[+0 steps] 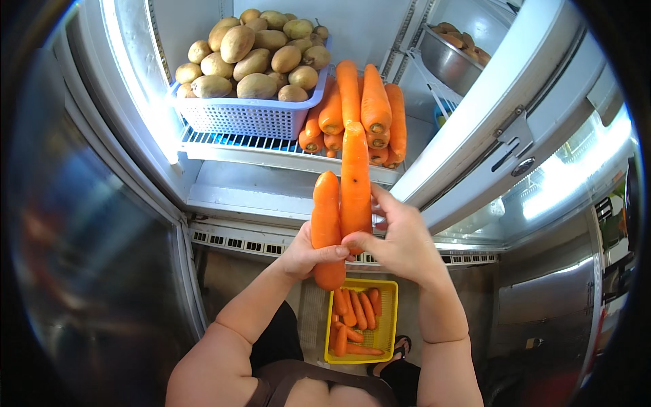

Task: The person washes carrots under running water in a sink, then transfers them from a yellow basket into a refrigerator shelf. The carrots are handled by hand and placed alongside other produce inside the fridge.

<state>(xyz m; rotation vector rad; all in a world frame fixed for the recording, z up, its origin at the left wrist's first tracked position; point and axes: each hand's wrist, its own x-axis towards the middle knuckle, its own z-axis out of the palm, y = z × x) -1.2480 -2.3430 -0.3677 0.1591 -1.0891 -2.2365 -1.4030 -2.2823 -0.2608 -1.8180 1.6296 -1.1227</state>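
Observation:
My left hand (305, 252) grips a thick carrot (326, 219), its thumb across the lower part. Beside it, a longer carrot (355, 183) with a small dark spot stands in my right hand (399, 236), whose thumb and fingers wrap its lower end. Both carrots point towards the refrigerator shelf. A pile of large carrots (375, 102) lies on the wire shelf (285, 157), just beyond the tip of the longer one. On the floor below my hands, a yellow plastic basket (395, 320) holds several more carrots (358, 310).
A lilac plastic basket (244, 117) heaped with brownish oval produce (254, 63) stands left of the carrot pile. A metal bowl (450, 61) of similar-looking produce sits at the right. The white door frame (478, 102) rises right of the shelf; an open door (101, 203) is at the left.

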